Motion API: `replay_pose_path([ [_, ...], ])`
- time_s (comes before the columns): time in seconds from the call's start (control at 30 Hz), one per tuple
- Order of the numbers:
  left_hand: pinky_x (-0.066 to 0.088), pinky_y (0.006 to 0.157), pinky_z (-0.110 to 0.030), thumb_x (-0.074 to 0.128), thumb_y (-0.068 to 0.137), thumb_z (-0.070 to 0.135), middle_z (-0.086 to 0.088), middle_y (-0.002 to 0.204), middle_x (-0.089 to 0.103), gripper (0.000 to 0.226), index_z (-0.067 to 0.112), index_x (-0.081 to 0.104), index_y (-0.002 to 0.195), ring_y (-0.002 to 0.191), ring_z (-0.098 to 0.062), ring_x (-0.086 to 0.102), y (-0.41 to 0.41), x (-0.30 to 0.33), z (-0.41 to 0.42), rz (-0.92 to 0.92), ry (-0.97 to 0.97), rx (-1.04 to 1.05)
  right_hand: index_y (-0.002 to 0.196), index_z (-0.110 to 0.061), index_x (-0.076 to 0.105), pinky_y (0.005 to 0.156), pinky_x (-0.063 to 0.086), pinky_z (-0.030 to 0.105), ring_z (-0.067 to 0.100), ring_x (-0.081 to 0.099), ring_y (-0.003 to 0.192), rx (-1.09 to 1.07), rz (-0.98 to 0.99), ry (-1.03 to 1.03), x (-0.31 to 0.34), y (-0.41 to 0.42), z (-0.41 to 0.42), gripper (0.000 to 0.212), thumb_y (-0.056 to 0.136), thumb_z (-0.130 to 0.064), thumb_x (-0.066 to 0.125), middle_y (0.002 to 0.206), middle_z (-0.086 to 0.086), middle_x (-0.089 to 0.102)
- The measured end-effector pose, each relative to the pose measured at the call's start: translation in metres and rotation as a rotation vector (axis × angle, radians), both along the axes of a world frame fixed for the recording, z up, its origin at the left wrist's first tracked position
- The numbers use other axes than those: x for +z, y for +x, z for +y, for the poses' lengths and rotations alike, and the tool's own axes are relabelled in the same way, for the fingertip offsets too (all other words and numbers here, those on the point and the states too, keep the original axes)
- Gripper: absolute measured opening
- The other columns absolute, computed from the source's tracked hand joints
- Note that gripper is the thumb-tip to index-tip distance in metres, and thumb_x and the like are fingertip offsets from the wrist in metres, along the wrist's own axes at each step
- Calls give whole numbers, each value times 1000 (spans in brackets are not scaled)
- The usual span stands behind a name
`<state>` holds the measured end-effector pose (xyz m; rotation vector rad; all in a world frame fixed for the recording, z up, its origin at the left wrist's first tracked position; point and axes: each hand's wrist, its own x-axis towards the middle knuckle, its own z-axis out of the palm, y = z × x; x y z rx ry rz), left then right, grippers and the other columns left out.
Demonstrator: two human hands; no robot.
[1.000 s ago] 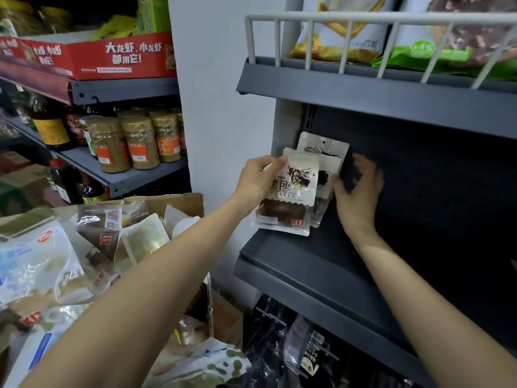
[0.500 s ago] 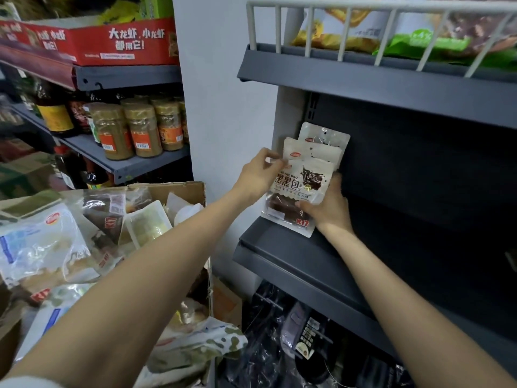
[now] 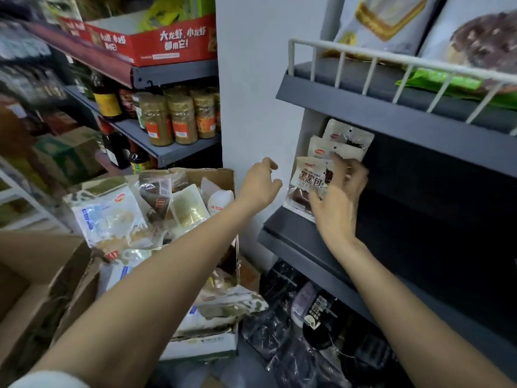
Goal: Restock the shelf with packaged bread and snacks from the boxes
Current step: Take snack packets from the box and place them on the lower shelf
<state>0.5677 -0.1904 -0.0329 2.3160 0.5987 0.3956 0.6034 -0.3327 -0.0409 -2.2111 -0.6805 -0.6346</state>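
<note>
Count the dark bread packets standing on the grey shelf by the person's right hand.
3: the front packet under the right hand, the middle packet behind it, the rear packet highest. More may hide behind.

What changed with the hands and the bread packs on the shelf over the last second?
The left hand let go of the front bread pack and drew back to the left, fingers open. The right hand came round from behind the packs and now grips the front one. The packs stayed standing at the left end of the grey shelf, and the box of stock stayed put.
</note>
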Motion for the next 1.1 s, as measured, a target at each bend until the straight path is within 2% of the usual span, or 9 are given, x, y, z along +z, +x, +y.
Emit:
replay_pose_path([
  [0.27,37,95,-40,50,87,9,-14,130,48,39,6,50,126,122,-32,42,-100,-2,51,245,443,193,130,-11,46,94,39,30,23,48,116,490,389,-239,1,-61,60,41,90,-6,51,126,9,48],
  [0.4,36,104,-45,65,73,4,-21,141,43,54,1,51,125,132,-39,40,-159,1,75,127,633,402,135,-12,44,90,32,19,24,47,123,627,578,-337,1,-93,97,46,90,-11,56,133,11,48],
  [0.53,7,119,-46,61,82,18,-10,159,8,83,15,14,150,147,-30,4,-207,10,120,341,396,525,149,-15,21,114,15,27,21,14,145,785,634,-523,3,-116,151,67,92,-21,56,157,6,17],
  [0.63,27,110,-49,61,87,25,-10,148,34,75,20,17,148,137,-31,30,-225,11,152,415,258,470,152,-18,9,119,8,32,19,-6,148,846,623,-587,3,-121,199,73,93,-14,53,160,0,-8],
  [0.73,36,98,-49,61,89,25,-11,132,52,56,18,31,136,124,-34,44,-237,12,175,396,221,456,152,-25,2,111,32,36,22,2,148,849,565,-575,2,-122,238,86,86,11,46,159,-2,-14],
  [0.8,36,92,-45,58,91,19,-14,122,60,48,16,34,132,115,-36,51,-243,12,184,380,213,456,150,-33,-3,90,47,37,26,19,145,777,524,-646,0,-119,256,97,82,17,45,160,-3,-10],
  [0.87,35,88,-41,55,92,13,-13,116,63,41,16,39,130,109,-36,54,-247,10,192,367,227,422,150,-34,5,90,48,41,30,30,139,691,499,-748,-5,-115,266,94,82,13,50,160,1,2],
  [0.97,34,83,-37,51,93,9,-7,110,61,25,18,59,114,109,-30,52,-250,10,198,319,329,316,137,-19,44,95,45,41,35,44,124,580,460,-846,-16,-111,265,51,88,-9,57,139,15,38],
  [1.1,41,84,-40,50,95,11,-6,103,54,21,16,65,109,101,-28,51,-248,12,192,148,313,278,121,-9,59,77,42,31,32,59,103,391,715,-369,-10,-107,234,33,89,-20,62,113,15,63],
])
